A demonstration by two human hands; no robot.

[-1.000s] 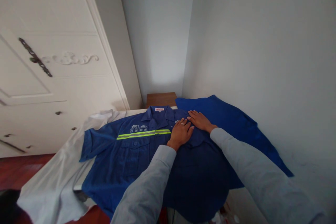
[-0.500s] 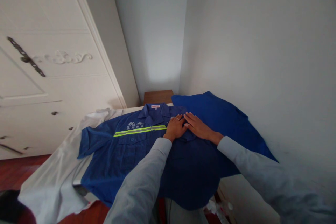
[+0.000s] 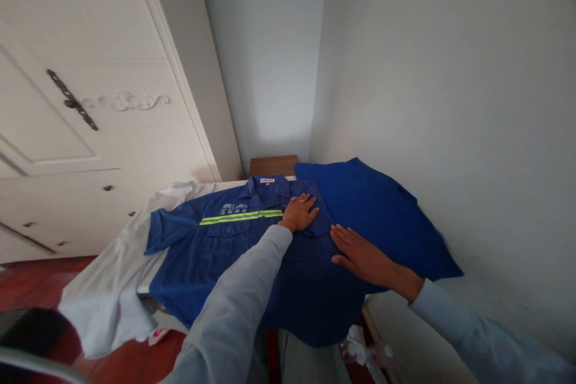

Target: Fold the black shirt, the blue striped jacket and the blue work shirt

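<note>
A dark blue short-sleeved work shirt (image 3: 229, 252) lies front up, its collar toward the wall and a yellow-grey reflective stripe across the chest. My left hand (image 3: 300, 213) rests flat on the chest, fingers spread, covering the end of the stripe and part of the white lettering. A ring shows on one finger. At the shirt's right edge, my right hand (image 3: 362, 257) is open, fingers straight and close together. The sleeve on that side is folded in or hidden. A brighter blue cloth (image 3: 378, 204) spreads out beyond my right hand.
White cloth (image 3: 108, 276) hangs off the left side of the white table (image 3: 150, 276). A white cabinet (image 3: 112, 150) stands at the left. Behind the table is a brown wooden box-like piece (image 3: 274, 165); a grey wall (image 3: 450, 102) rises at the right. Clear plastic items (image 3: 364, 351) lie below.
My right hand has moved away from my left hand, toward me and to the right along the shirt. My left hand stays on the chest, fingers a little more spread. The view has shifted slightly.
</note>
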